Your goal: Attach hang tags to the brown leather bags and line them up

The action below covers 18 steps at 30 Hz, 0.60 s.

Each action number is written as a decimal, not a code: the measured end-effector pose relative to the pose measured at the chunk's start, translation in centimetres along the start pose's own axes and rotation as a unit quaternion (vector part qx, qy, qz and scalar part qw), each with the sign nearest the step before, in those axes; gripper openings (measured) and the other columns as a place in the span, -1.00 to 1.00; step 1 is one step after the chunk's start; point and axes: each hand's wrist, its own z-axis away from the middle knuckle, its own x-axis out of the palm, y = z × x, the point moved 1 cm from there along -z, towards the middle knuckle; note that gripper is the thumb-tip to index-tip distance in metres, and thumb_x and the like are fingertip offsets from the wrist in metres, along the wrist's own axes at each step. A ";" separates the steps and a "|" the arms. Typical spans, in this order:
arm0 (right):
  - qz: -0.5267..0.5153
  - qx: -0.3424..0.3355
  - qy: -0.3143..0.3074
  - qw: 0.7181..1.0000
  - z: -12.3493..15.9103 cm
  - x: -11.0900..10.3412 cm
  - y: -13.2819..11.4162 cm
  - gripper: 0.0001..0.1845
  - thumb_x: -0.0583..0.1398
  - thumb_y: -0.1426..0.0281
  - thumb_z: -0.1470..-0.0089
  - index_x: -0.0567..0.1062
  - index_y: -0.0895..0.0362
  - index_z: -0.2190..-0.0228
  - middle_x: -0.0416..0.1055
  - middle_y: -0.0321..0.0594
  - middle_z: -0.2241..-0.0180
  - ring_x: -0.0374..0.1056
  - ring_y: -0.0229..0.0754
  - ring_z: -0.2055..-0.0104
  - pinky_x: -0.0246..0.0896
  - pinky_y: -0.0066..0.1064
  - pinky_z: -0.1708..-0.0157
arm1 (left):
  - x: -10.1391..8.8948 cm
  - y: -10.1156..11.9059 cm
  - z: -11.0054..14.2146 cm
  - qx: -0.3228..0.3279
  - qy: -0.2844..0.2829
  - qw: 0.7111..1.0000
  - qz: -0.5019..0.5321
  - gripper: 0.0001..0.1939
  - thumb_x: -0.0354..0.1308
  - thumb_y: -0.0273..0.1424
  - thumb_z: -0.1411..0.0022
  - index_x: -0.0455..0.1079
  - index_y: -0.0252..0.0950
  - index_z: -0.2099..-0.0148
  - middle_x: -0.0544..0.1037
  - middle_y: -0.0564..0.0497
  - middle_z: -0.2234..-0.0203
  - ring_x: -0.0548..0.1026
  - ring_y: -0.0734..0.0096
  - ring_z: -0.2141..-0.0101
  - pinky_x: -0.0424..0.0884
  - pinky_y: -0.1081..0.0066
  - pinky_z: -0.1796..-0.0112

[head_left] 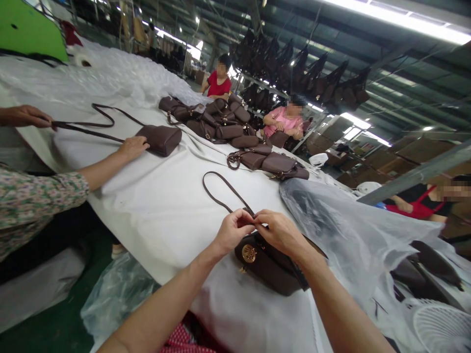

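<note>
A small brown handbag with a round gold emblem lies on the white table cover in front of me. Its brown strap loops away across the cover. My left hand and my right hand meet just above the bag, both pinching the strap where it joins the bag. The fingers of both hands are closed on it.
A co-worker on the left holds another brown bag with a hand and pulls its strap. A pile of brown bags lies further back. Clear plastic bags lie at the right. Two people sit beyond the table.
</note>
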 end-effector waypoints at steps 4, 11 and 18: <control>0.003 0.006 0.006 1.000 0.0 0.0 0.1 -0.75 0.09 0.50 -0.13 0.58 0.10 0.35 0.53 -0.20 0.22 0.42 -0.22 0.17 0.22 -0.46 0.15 | 0.0 -0.7 -0.1 0.000 0.032 0.998 -0.061 -0.86 0.24 -0.41 0.04 0.34 -0.33 0.42 0.38 0.13 0.58 0.33 0.56 0.54 0.25 0.49 0.46; -0.012 0.004 0.035 0.999 0.1 0.2 0.3 -0.75 0.08 0.49 -0.16 0.57 0.13 0.34 0.53 -0.16 0.25 0.43 -0.20 0.19 0.24 -0.43 0.15 | -0.7 -0.6 0.3 -0.061 -0.043 0.992 -0.099 -0.91 0.23 -0.42 0.02 0.42 -0.34 0.41 0.40 0.12 0.58 0.30 0.53 0.54 0.21 0.48 0.46; -0.127 -0.019 0.112 0.985 3.1 -1.6 1.2 -0.79 0.08 0.47 -0.15 0.49 0.11 0.23 0.53 -0.17 0.18 0.45 -0.20 0.16 0.34 -0.37 0.13 | 0.2 1.0 0.8 -0.036 -0.104 0.994 -0.004 -0.81 0.31 -0.32 -0.07 0.47 -0.37 0.40 0.46 0.05 0.47 0.37 0.46 0.37 0.27 0.46 0.27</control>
